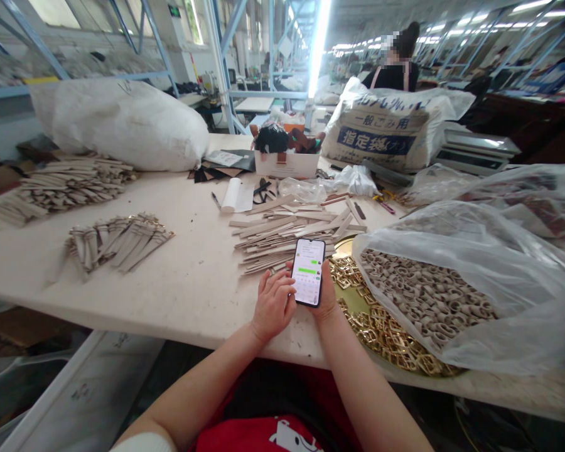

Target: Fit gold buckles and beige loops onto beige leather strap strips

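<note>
A phone (307,273) with a lit chat screen and keyboard is held upright over the table's front edge. My right hand (328,294) is wrapped round its right side and back. At the phone's lower left, my left hand (274,306) has its fingers apart, with fingertips at the screen's edge; it holds nothing. Just behind the phone lies a loose pile of beige strips (273,235). Gold-coloured metal buckles (395,339) fill a round tray to the right, partly under a clear plastic bag (513,314) of small beige loops (424,295).
Bundled beige strips (117,242) and a larger heap (75,182) lie on the left of the table (183,295). Farther back are a white sack (122,122), a box (286,165), a printed sack (381,129) and a scale (475,150). A person (395,75) is beyond.
</note>
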The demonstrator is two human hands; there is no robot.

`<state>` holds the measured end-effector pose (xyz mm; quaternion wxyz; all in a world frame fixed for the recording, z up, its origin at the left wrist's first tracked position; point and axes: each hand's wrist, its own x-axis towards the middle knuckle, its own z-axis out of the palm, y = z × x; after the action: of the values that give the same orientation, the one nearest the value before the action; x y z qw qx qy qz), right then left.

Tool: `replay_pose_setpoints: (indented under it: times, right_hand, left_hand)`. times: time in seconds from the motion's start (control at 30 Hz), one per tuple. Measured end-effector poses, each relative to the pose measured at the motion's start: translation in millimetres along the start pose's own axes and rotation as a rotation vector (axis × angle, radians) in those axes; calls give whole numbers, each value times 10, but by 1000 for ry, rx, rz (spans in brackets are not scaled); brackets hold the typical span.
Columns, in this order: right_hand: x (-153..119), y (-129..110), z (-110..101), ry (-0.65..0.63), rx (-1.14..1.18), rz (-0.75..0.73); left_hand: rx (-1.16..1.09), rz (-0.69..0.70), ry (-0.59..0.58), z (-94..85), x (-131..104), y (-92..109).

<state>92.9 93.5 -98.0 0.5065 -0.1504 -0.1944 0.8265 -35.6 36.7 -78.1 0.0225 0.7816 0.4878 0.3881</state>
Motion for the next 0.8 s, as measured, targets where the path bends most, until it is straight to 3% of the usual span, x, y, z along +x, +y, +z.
replay_pose_setpoints:
  times: [0.8]
  right_hand:
    - [0,-13,15,-38,13,17]
  left_hand:
    - [52,-16,-21,12,11,11]
